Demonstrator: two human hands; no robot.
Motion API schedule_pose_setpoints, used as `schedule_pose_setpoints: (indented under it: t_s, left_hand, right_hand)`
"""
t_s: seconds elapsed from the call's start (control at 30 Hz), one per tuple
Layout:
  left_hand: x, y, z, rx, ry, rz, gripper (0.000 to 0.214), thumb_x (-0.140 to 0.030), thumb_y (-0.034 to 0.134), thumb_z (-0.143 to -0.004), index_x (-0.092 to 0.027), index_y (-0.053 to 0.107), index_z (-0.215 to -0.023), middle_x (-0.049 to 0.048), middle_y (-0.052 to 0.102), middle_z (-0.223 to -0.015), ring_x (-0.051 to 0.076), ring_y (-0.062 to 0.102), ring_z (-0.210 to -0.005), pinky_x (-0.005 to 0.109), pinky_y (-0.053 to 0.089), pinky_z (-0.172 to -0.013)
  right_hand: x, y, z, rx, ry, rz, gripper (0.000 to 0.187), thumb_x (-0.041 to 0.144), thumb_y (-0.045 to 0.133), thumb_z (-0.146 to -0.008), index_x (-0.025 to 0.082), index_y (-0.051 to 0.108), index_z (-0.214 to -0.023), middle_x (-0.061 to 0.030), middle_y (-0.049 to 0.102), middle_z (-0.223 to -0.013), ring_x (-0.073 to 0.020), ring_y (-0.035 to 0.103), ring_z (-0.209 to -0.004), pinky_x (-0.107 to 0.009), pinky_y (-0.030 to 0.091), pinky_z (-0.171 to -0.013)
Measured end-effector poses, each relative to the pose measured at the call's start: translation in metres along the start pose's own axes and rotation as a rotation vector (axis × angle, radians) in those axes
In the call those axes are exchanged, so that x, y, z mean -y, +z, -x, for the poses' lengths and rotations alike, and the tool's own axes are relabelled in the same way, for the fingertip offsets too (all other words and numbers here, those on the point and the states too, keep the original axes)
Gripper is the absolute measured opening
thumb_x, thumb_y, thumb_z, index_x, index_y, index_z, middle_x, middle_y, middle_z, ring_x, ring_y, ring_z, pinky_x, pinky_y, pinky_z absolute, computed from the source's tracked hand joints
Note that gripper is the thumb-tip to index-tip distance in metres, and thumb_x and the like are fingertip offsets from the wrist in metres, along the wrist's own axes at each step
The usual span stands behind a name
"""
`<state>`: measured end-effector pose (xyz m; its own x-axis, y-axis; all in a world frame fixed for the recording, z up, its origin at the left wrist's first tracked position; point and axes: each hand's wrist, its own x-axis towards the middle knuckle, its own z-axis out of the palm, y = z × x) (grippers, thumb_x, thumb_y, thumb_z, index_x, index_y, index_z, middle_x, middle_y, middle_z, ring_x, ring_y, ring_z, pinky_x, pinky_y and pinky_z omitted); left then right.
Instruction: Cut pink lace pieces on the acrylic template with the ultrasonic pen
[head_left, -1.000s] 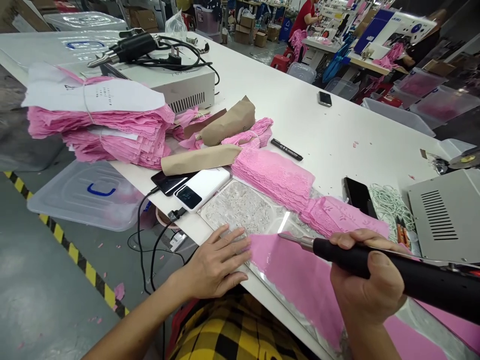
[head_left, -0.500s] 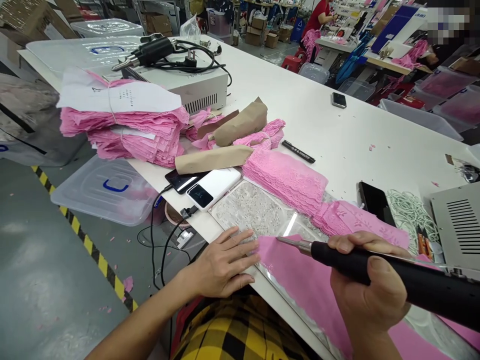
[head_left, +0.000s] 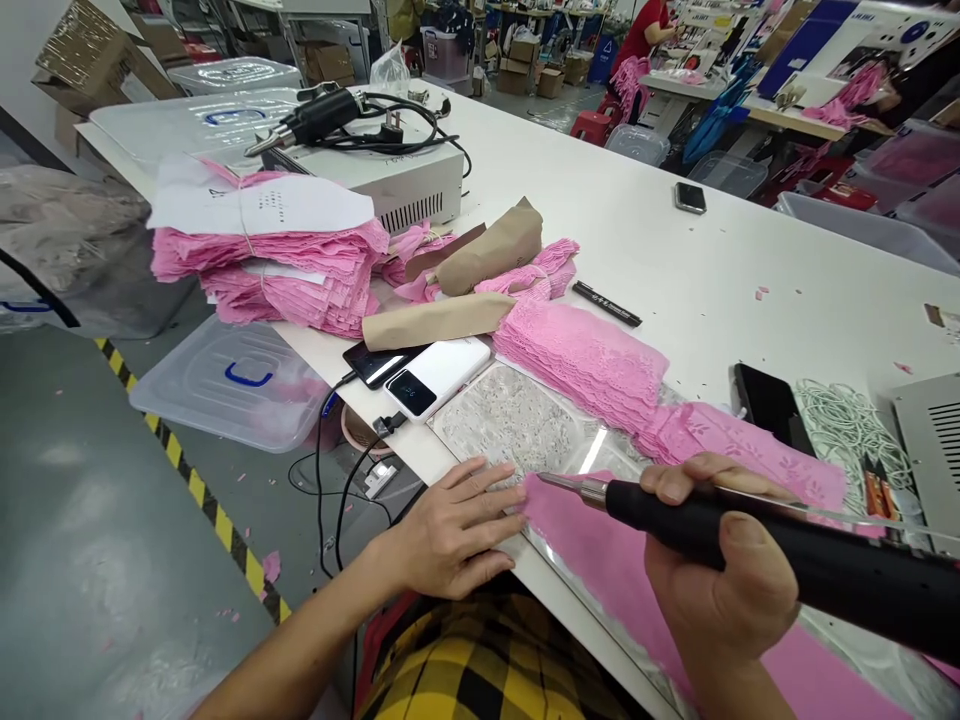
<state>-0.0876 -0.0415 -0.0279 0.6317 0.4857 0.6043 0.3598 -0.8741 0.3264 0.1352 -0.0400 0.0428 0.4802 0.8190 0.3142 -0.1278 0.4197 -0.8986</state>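
Note:
My right hand [head_left: 727, 560] is wrapped round the black handle of an ultrasonic cutter [head_left: 675, 515], a pen-shaped tool with a pointed metal tip. That tip meets the near end of a pink fabric piece [head_left: 600, 550] lying on a clear-covered board [head_left: 506, 415]. My left hand [head_left: 457, 530] lies flat with fingers stretched out, its fingertips at the fabric's left edge. Behind the board runs a stack of pink lace pieces [head_left: 581, 355], with further pink lace [head_left: 750, 450] continuing to the right.
A white power bank [head_left: 442, 375] and a phone [head_left: 375, 365] sit left of the board. Tied pink bundles [head_left: 300, 295] and a grey machine box [head_left: 420, 185] stand behind. Rightward are a black phone [head_left: 772, 405], pale green cords [head_left: 851, 430] and a marker [head_left: 606, 303].
The cutter's tip has moved left along the fabric's end, closer to my left fingertips. My left hand stays flat in place. The view has shifted slightly.

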Motion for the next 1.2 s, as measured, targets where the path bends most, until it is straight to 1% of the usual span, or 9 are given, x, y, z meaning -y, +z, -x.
schedule_pose_setpoints:
  t_s: [0.23,0.4,0.6,0.8,0.93,1.0,1.1,1.2]
  left_hand:
    - [0.001,0.000,0.001,0.032,-0.009,-0.017,0.033,-0.033,0.055,-0.095,-0.015,0.063,-0.122,0.0112,0.067,-0.127,0.026,0.047,-0.137,0.046,0.034,-0.117]
    - [0.001,0.002,0.001,0.000,-0.007,-0.003,0.031,-0.031,0.055,-0.094,-0.014,0.064,-0.118,0.0111,0.068,-0.125,0.025,0.049,-0.136,0.044,0.034,-0.118]
    - [0.000,0.002,0.004,0.017,0.003,-0.020,0.032,-0.032,0.059,-0.091,-0.015,0.064,-0.118,0.0112,0.067,-0.127,0.024,0.044,-0.139,0.044,0.033,-0.118]
    - [-0.001,-0.001,0.002,-0.011,0.002,0.013,0.030,-0.030,0.054,-0.094,-0.014,0.064,-0.117,0.0110,0.068,-0.125,0.024,0.048,-0.137,0.043,0.036,-0.117]
    - [0.001,0.000,0.002,-0.007,0.006,0.022,0.031,-0.028,0.053,-0.095,-0.014,0.062,-0.121,0.0113,0.067,-0.126,0.025,0.048,-0.136,0.044,0.037,-0.116]
    - [0.002,0.000,0.003,-0.009,0.011,0.022,0.032,-0.026,0.053,-0.094,-0.014,0.060,-0.123,0.0118,0.067,-0.126,0.026,0.049,-0.136,0.046,0.038,-0.114]
    - [0.002,-0.004,0.002,-0.013,0.016,0.031,0.032,-0.024,0.052,-0.095,-0.015,0.058,-0.125,0.0132,0.067,-0.127,0.027,0.048,-0.136,0.049,0.042,-0.111]
    - [-0.006,-0.008,-0.006,-0.017,0.031,0.008,0.034,-0.019,0.051,-0.095,-0.015,0.056,-0.129,0.0141,0.065,-0.128,0.027,0.046,-0.137,0.050,0.042,-0.111]
  right_hand:
    - [-0.004,0.003,0.001,0.019,-0.020,0.010,0.017,0.031,0.066,-0.069,0.021,0.057,-0.078,0.0018,0.053,-0.079,-0.0117,0.052,-0.060,-0.036,0.052,-0.062]
    - [-0.002,0.004,0.000,0.032,-0.010,0.021,0.015,0.028,0.066,-0.068,0.020,0.055,-0.073,0.0022,0.053,-0.077,-0.0115,0.053,-0.059,-0.037,0.053,-0.061]
    - [0.001,0.003,0.003,0.065,-0.009,0.014,0.019,0.033,0.068,-0.069,0.021,0.056,-0.075,0.0021,0.054,-0.077,-0.0116,0.052,-0.057,-0.037,0.053,-0.060]
    - [0.002,0.004,0.007,0.126,-0.019,0.006,0.017,0.031,0.069,-0.072,0.020,0.057,-0.076,0.0021,0.054,-0.076,-0.0110,0.053,-0.058,-0.036,0.053,-0.060]
    - [-0.001,0.006,0.007,0.146,-0.034,-0.029,0.014,0.030,0.069,-0.074,0.021,0.058,-0.078,0.0018,0.056,-0.077,-0.0111,0.055,-0.060,-0.035,0.053,-0.061]
    - [0.000,0.006,0.006,0.123,-0.025,-0.058,0.015,0.030,0.068,-0.073,0.020,0.060,-0.081,0.0014,0.057,-0.080,-0.0112,0.055,-0.061,-0.035,0.053,-0.062]
    - [0.013,0.000,0.002,0.026,-0.025,-0.097,0.014,0.030,0.067,-0.071,0.020,0.062,-0.080,0.0012,0.058,-0.082,-0.0105,0.054,-0.059,-0.034,0.052,-0.062]
    - [0.037,-0.020,-0.007,-0.089,-0.097,-0.088,0.014,0.030,0.065,-0.067,0.020,0.063,-0.078,0.0011,0.058,-0.079,-0.0102,0.052,-0.055,-0.032,0.049,-0.056]
